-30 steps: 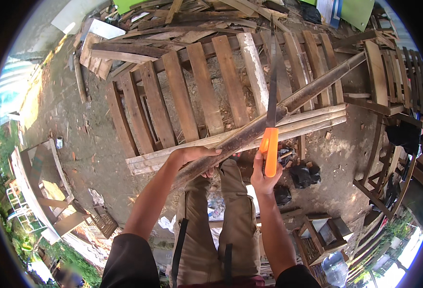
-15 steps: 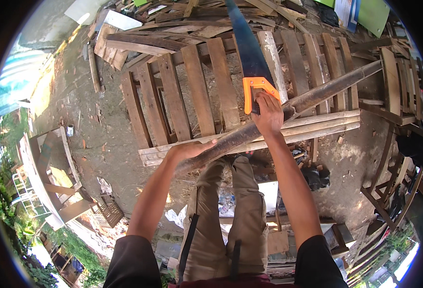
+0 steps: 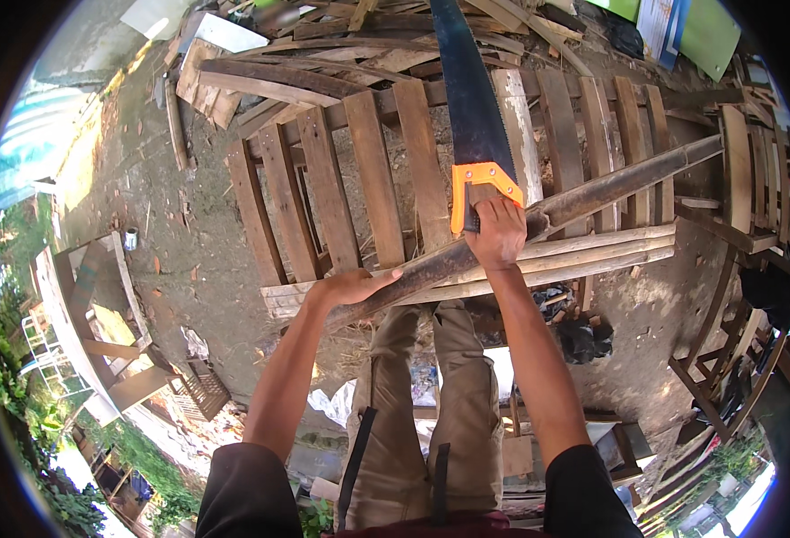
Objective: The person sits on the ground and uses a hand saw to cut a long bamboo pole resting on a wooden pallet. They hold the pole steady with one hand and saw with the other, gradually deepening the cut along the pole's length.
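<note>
My right hand point(image 3: 500, 235) is closed round the orange and black handle of a hand saw point(image 3: 476, 103), whose dark blade points away from me. Under that wrist runs a long, dark bamboo pole point(image 3: 606, 186), slanting from near left to far right. My left hand point(image 3: 346, 289) grips the pole's near left part, thumb stretched along its top. The pole lies across a slatted wooden frame point(image 3: 374, 170) that has pale bamboo lengths point(image 3: 624, 246) along its near edge. The saw's teeth face right; whether they touch the pole cannot be made out.
Heaped boards and scrap timber point(image 3: 323, 76) lie beyond the frame. A wooden structure point(image 3: 734, 170) stands at the pole's far right end. A black plastic bag point(image 3: 585, 339) rests on the ground right of my legs. At left stands a wooden box-like piece point(image 3: 86, 305) near a small can point(image 3: 131, 238).
My right hand and the saw have come slightly toward me. The pole's far right end sits a little lower in view. My left hand keeps its grip on the pole.
</note>
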Motion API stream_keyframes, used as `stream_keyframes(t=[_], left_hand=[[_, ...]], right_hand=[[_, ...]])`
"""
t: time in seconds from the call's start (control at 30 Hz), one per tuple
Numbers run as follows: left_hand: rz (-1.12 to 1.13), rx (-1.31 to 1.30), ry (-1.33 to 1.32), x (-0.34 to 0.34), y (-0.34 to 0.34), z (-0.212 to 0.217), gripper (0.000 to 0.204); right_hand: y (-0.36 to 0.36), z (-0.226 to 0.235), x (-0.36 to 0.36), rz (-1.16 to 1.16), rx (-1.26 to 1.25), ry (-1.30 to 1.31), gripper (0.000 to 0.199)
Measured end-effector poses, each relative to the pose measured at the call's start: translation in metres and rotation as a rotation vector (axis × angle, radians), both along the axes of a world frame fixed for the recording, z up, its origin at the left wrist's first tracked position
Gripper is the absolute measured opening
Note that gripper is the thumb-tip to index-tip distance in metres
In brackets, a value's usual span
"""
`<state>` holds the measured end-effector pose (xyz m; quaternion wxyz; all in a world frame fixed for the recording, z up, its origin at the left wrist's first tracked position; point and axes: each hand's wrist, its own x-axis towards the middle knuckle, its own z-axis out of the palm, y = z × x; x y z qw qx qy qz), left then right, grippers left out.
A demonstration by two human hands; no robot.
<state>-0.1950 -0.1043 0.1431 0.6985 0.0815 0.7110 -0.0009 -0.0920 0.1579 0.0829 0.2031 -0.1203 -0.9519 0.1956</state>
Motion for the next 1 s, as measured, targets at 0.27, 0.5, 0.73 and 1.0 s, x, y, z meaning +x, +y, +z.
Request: stream_keyframes(t=[0.27,0.5,0.73,1.0], left_hand=[[-0.047,0.173,0.232,-0.013,0.001,-0.005,0.108],[-0.28,0.49,0.937,-0.008,-0.007,-0.038,0.088],[-0.291,0.449,1.044,0.028,-0.01,-0.098,0.082],[-0.251,0.637,1.093,0.069,0.029,-0.095,0.08]], right_hand=[[0.024,0.016,-0.005,0.068,-0.194,0.044,0.03],[-0.001,0.091,0.062,-0.172,-0.68,-0.055,0.021],[-0.077,0.081,0.149,-0.293,-0.771,-0.198,0.023],[-0.105,0.089,0.181,-0.4,-0.843,-0.283,0.02]])
